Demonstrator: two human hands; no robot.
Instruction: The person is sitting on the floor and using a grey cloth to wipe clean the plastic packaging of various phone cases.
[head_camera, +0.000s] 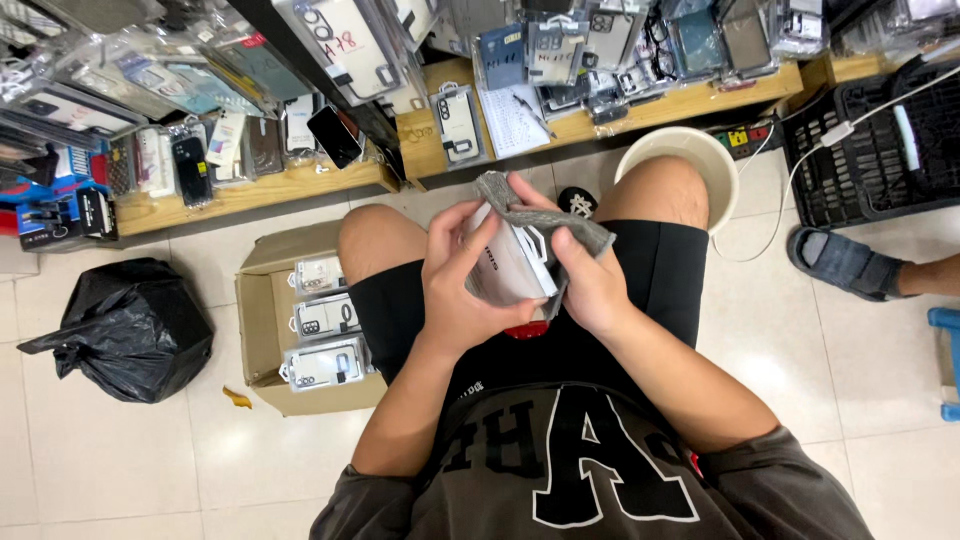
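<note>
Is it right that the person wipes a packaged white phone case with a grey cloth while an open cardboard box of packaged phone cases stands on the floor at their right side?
Not quite. In the head view, the open cardboard box stands at the person's left side, not right. The rest holds: the left hand holds the packaged white phone case and the right hand presses the grey cloth to it.

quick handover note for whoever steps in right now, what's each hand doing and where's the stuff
Left hand: grips the flat clear-plastic phone case package over the lap.
Right hand: presses a grey cloth against that package's front.
Open brown cardboard box on the floor by the left knee: three similar packaged cases lie inside.
Wooden shelves ahead carry many more packaged cases.
Done: three packages lie in the box. Left: the package in hand, under the cloth. Whether the shelf stock needs wiping cannot be told.
</note>
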